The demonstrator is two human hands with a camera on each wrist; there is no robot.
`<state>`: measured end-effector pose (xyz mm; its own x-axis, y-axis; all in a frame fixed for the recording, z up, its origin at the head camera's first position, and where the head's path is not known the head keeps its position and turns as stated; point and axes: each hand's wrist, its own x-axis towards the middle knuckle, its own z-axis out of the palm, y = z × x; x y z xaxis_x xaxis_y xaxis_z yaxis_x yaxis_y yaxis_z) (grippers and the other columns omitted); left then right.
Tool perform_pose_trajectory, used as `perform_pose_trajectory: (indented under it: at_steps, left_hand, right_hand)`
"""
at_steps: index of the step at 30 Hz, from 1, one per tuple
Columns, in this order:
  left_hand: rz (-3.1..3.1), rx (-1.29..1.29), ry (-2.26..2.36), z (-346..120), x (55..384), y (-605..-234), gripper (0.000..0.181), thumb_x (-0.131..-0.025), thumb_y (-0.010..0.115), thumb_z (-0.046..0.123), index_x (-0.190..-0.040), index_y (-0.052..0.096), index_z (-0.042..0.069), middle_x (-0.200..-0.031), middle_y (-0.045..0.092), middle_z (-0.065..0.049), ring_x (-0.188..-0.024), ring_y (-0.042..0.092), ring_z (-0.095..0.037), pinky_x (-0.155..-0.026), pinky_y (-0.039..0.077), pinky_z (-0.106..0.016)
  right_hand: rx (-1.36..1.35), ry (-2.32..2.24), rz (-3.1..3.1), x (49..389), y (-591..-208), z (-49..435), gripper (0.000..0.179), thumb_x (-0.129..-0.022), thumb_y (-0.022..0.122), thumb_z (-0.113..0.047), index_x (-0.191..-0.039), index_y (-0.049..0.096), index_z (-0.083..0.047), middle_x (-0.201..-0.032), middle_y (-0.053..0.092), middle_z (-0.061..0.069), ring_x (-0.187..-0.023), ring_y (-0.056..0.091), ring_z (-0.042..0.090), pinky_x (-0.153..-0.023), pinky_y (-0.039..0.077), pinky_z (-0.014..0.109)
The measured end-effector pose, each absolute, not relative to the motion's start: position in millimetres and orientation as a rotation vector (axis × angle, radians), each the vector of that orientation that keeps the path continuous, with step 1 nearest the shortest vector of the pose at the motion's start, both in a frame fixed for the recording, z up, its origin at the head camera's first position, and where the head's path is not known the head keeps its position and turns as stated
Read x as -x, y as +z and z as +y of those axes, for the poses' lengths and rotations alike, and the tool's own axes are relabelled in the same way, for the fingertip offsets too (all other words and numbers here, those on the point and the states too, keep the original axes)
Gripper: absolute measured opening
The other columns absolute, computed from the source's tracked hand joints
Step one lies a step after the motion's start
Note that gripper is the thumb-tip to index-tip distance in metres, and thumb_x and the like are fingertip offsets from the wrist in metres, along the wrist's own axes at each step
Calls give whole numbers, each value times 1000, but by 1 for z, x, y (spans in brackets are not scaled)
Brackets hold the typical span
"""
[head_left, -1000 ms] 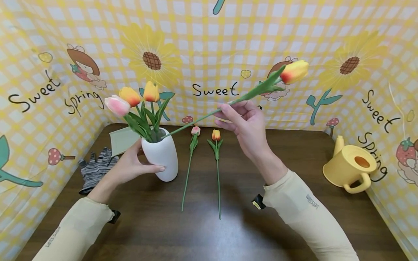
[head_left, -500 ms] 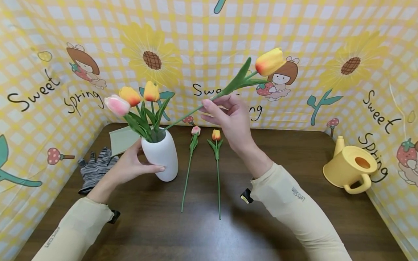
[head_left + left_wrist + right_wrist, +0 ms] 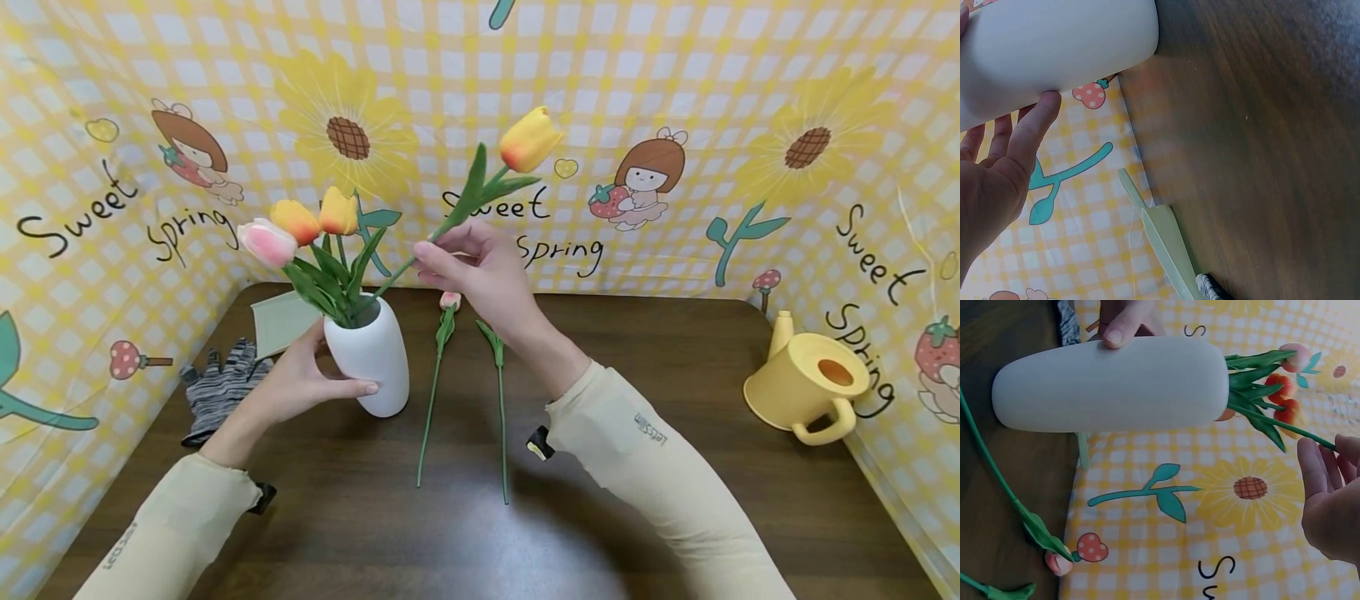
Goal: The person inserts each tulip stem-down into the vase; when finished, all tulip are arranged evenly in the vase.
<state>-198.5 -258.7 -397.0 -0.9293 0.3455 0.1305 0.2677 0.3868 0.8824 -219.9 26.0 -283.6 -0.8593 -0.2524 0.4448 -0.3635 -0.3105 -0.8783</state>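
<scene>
A white vase (image 3: pixel 371 358) stands on the table, my left hand (image 3: pixel 300 379) gripping its left side with the thumb across the front. Three tulips, one pink (image 3: pixel 268 242) and two yellow-orange (image 3: pixel 339 211), lean left out of its mouth. Between thumb and fingers my right hand (image 3: pixel 487 271) pinches the stem of another yellow-orange tulip (image 3: pixel 530 140). Its stem slants down into the vase mouth, as the right wrist view also shows. On the table right of the vase lie a pink tulip (image 3: pixel 442 333) and a second tulip (image 3: pixel 500 400), whose bloom my right hand hides.
A yellow watering can (image 3: pixel 806 383) stands at the right edge of the table (image 3: pixel 660 500). Left of the vase lie a grey knit glove (image 3: pixel 221 392) and a pale green dustpan-like piece (image 3: pixel 1169 244). Patterned cloth (image 3: pixel 480 100) encloses the back and sides.
My right hand has moved left and the tulip has swung more upright, its stem sinking deeper into the vase. The blooms in the vase shifted slightly left. My left hand stays on the vase.
</scene>
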Motion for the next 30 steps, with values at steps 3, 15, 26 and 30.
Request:
perform_pose_trajectory:
  at_steps: [3,15,26,30]
  left_hand:
    - [2559,-566,1596,-259,199,-398,92,-73,94,16,-146,41,30,-128,58,0,-112,58,-25,-77,60,-38]
    - [2562,-575,1592,-260,198,-399,94,-73,94,16,-148,39,32,-129,57,1,-112,58,-25,-77,60,-38]
    - [2564,-572,1582,-260,199,-398,98,-73,94,17,-150,37,34,-131,55,1,-114,57,-25,-79,60,-42]
    - [2556,-571,1591,-259,199,-398,99,-73,94,16,-151,36,34,-132,55,1,-114,57,-26,-79,60,-42]
  right_hand:
    - [-818,2378,-1847,223,-287,19,9,-92,73,0,-96,67,5,-97,73,22,-91,73,38,-77,61,41]
    - [-802,2351,-2057,229,-301,-3,18,-95,72,-6,-106,70,8,-103,72,22,-93,71,22,-88,58,35]
    - [-861,2114,-2242,228,-318,-14,18,-93,76,-12,-107,77,0,-97,76,1,-88,68,12,-79,56,28]
    - [-861,2051,-2326,228,-322,-16,20,-94,75,-12,-109,77,0,-103,75,4,-91,68,11,-79,57,27]
